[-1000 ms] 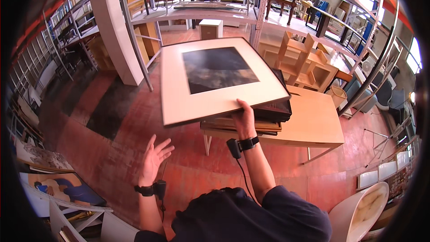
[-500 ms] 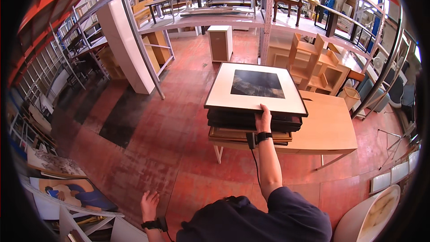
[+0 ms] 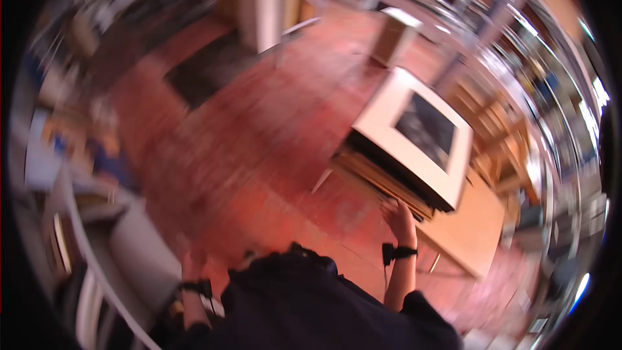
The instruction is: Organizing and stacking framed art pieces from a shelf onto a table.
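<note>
The matted picture (image 3: pixel 414 139), held up a second ago, now lies flat on the stack, just beyond the right hand (image 3: pixel 396 214), whose grip rests loosely at the stack's near edge, holding nothing, while the left hand (image 3: pixel 192 267) has dropped low, its grip too blurred to tell.

A large flat picture with a wide cream mat and a dark rectangular print (image 3: pixel 421 136) lies face up on a stack of dark frames (image 3: pixel 389 178), at about three o'clock, blurred by motion.
</note>
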Motion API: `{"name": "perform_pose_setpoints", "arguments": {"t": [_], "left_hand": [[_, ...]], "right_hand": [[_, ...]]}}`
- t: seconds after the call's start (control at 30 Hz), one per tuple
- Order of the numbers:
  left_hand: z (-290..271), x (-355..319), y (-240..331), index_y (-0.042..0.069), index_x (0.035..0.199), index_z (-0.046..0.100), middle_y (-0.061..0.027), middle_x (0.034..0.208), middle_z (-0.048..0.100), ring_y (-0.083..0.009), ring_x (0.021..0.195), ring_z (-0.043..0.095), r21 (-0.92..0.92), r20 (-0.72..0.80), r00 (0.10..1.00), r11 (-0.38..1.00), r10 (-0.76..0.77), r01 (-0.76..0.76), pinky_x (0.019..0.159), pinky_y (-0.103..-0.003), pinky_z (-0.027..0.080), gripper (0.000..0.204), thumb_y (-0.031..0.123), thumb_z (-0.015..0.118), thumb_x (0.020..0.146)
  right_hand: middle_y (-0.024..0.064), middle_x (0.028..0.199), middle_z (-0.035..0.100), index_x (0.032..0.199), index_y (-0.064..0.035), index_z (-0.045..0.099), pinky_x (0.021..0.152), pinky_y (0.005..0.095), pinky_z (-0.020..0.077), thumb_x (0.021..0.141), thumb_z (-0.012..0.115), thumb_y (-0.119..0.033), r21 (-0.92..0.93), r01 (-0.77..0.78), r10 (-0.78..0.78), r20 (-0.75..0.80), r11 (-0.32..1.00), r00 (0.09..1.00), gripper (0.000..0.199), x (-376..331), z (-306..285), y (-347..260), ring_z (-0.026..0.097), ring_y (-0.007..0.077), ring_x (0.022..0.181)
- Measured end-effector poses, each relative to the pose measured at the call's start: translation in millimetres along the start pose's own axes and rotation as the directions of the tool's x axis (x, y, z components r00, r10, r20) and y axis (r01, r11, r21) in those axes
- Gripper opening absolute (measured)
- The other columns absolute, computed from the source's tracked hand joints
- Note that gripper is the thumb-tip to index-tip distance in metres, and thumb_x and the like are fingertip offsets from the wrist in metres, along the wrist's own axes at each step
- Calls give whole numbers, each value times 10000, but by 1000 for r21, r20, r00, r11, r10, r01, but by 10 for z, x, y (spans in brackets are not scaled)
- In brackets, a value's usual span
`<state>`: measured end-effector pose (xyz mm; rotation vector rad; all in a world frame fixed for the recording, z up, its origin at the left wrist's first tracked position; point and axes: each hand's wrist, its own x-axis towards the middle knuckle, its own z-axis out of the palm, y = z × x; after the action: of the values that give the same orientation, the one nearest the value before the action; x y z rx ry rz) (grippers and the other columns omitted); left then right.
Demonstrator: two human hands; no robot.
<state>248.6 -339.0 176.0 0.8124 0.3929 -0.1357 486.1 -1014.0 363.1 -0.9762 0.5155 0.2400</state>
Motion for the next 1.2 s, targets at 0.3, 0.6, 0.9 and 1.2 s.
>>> {"name": "perform_pose_setpoints", "arguments": {"t": [0.3, 0.6, 0.9, 1.2], "left_hand": [[-241, -1150, -1153, 53, 1060, 536, -72, 866, 619, -186, 664, 620, -219, -955, 177, 967, -240, 126, 584, -302, 494, 477, 460, 587, 816], [-715, -1952, -828, 47, 1062, 558, -60, 826, 627, -194, 694, 626, -264, -963, 32, 918, -267, -295, 604, -295, 497, 545, 489, 664, 763], [-2263, -1944, -593, -155, 1122, 432, -241, 1070, 539, -329, 951, 619, -311, -779, -604, 940, -169, 138, 795, -375, 533, 946, 603, 705, 626], [-3299, -2546, -841, -127, 1183, 398, -237, 1200, 467, -329, 1106, 498, -422, -722, -668, 881, -183, 214, 939, -406, 433, 964, 599, 668, 610]], "right_hand": [[158, 1009, 626, 1098, -20, 529, 855, 387, 477, 900, 504, -350, -379, -575, 598, -65, 726, 799, 385, 323, -1960, 1620, 606, 274, 962], [160, 1048, 625, 1147, -20, 519, 870, 385, 471, 908, 494, -358, -703, -428, 445, -176, 568, 878, 415, 76, -901, 1329, 606, 269, 986], [163, 1134, 606, 1246, -12, 475, 909, 367, 449, 939, 452, -340, -907, -226, 257, -138, 356, 956, 449, -562, 1154, 1195, 583, 258, 1063], [216, 1122, 598, 1258, 29, 447, 882, 354, 474, 931, 459, -308, -836, -510, 377, -415, 201, 828, 469, -999, 608, 1423, 593, 262, 1026]]}}
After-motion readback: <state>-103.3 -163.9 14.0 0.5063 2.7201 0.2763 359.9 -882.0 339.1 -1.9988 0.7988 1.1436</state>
